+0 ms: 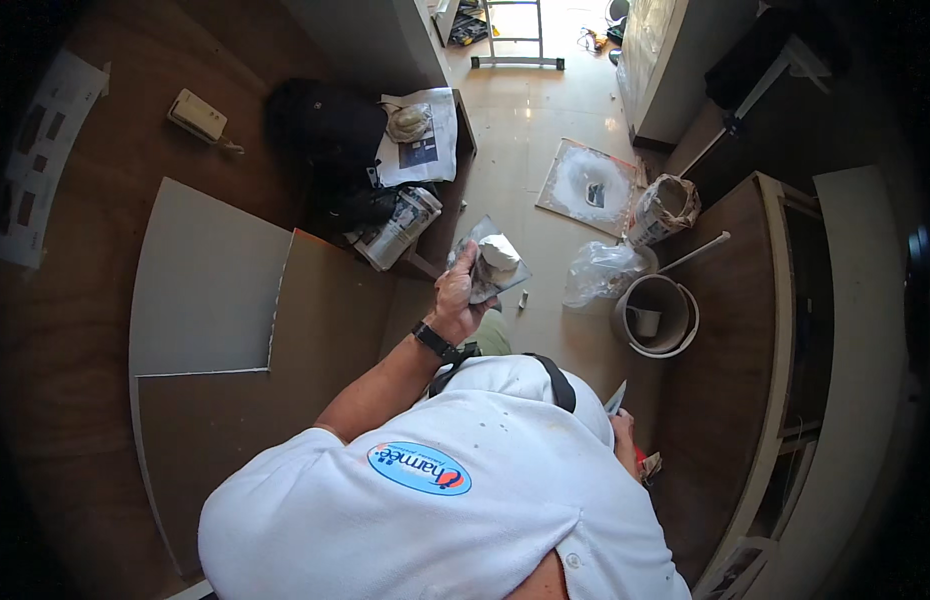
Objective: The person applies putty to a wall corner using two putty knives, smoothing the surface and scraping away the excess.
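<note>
My left hand grips a square, smeared plate from its near left edge, in front of my body. A mound of white paste lies on the plate. Low at my right side, partly behind my shirt, my right hand is closed around a tool with a pointed, light blade, perhaps a putty knife; its handle is hidden. Something red and a brownish scrap show just beside that hand. The plate and the blade are well apart.
A bucket with a mug inside stands right, near a plastic bag and a paper-covered container. Behind lies a white-smeared board. Left are a bench with newspapers and a black bag. A ladder stands farther off.
</note>
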{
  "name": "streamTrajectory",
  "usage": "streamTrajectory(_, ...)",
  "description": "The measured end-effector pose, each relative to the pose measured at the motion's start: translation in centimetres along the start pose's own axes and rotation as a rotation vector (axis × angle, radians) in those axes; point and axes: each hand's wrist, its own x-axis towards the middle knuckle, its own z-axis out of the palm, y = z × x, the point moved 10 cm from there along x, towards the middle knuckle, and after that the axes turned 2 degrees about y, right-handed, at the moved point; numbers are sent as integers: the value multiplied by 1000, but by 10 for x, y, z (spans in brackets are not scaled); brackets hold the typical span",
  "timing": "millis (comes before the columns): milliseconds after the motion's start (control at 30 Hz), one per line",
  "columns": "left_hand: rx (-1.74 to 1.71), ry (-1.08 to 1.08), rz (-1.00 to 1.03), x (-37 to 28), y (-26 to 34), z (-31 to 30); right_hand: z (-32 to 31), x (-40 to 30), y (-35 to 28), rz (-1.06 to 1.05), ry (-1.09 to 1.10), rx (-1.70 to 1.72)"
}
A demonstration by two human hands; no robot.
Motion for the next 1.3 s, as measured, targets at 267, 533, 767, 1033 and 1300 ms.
streamTrajectory(267,12,61,-88,57,12,-5,26,22,-8,18,-40,-150)
streamTrajectory(533,-73,-14,-20,132,96,15,46,58,-55,-27,39,-261)
streamTrajectory(767,-252,-122,73,181,183,3,40,136,-129,-648,426,-301)
streamTrajectory(1033,-388,-274,56,182,221,-3,124,-9,-542,-659,-297,270)
streamTrajectory(1300,-161,-104,79,227,204,13,210,-82,-690,-650,-831,34)
